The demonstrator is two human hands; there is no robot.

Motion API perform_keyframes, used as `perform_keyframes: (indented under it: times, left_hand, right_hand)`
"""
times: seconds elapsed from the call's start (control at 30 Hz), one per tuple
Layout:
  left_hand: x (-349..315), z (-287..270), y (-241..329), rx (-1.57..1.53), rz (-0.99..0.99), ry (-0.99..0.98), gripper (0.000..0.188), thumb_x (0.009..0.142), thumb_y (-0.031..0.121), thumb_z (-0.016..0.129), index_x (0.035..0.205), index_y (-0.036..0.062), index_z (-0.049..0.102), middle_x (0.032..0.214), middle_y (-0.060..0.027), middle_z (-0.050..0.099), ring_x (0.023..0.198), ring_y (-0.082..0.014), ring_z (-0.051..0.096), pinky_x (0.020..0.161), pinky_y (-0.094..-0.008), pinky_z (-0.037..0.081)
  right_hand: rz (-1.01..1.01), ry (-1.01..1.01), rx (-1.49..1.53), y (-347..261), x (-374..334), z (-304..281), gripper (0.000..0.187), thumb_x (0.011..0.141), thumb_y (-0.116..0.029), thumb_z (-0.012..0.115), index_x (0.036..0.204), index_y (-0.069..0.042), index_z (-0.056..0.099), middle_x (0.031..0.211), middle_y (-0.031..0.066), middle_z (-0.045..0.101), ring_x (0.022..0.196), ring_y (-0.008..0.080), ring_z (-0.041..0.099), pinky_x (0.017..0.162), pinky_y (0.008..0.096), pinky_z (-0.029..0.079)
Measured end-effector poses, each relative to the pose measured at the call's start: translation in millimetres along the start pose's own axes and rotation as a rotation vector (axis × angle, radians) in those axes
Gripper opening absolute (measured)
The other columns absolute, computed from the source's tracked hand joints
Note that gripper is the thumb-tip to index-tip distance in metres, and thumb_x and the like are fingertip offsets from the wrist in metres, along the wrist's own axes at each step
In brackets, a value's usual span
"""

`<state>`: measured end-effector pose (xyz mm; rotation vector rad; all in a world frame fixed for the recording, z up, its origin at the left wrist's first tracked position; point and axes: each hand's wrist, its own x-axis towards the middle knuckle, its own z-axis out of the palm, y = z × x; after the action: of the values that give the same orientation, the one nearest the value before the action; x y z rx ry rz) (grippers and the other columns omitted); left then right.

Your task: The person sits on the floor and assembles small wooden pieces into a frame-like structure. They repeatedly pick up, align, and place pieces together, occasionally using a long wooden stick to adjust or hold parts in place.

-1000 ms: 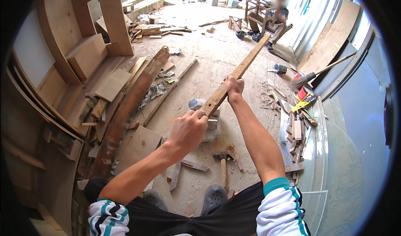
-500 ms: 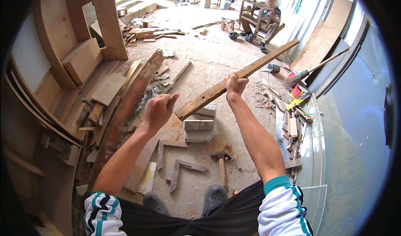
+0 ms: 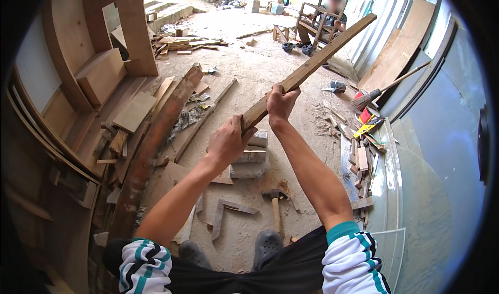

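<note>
A long, narrow wooden board (image 3: 325, 56) slants up and away to the right in front of me, raised off the ground. My right hand (image 3: 282, 102) is wrapped round it a short way from its near end. At that near end is my left hand (image 3: 227, 139), its fingers closed on the wood. Under the board, concrete blocks (image 3: 249, 170) are stacked on the ground. Close to my feet lie a metal carpenter's square (image 3: 228, 211) and a claw hammer (image 3: 276, 208) with a wooden handle. A second square is partly hidden behind my left forearm.
A wooden cabinet frame (image 3: 104, 81) stands at left beside a long reddish plank (image 3: 161, 130). Offcuts (image 3: 362, 161), a yellow-handled saw (image 3: 368, 122), a broom (image 3: 366, 99) and a can (image 3: 338, 87) lie at right. Farther back, a person sits with a wooden frame (image 3: 321, 21).
My left hand has moved right and closed on the board's near end. The board has swung steeper, its far end rising, and my right hand has shifted slightly left.
</note>
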<state>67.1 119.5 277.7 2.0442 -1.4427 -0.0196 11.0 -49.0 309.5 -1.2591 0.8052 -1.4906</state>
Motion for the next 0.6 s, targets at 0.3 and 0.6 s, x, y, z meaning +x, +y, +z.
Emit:
perform_keyframes:
  times: [0.3,0.6]
  left_hand:
    - [-17,24,-26,-0.246,0.126,-0.017,0.051,0.092,0.042,0.068,0.120,0.0020,0.053,0.095,-0.0265,0.068,0.089,-0.0446,0.068,0.074,-0.0510,0.052]
    - [-50,73,-1,-0.486,0.089,-0.054,0.043,0.086,0.031,0.074,0.114,0.0043,0.057,0.090,-0.0245,0.069,0.085,-0.0453,0.068,0.072,-0.0514,0.054]
  right_hand:
    - [-0.057,0.025,0.175,-13,10,-26,0.039,0.097,-0.015,0.058,0.123,0.002,0.034,0.091,0.0137,0.058,0.068,0.0201,0.065,0.055,0.0334,0.056]
    - [0.062,0.029,0.058,-41,30,-84,0.043,0.095,-0.035,0.070,0.109,-0.001,0.048,0.083,0.0110,0.060,0.057,0.0234,0.065,0.044,0.0390,0.058]
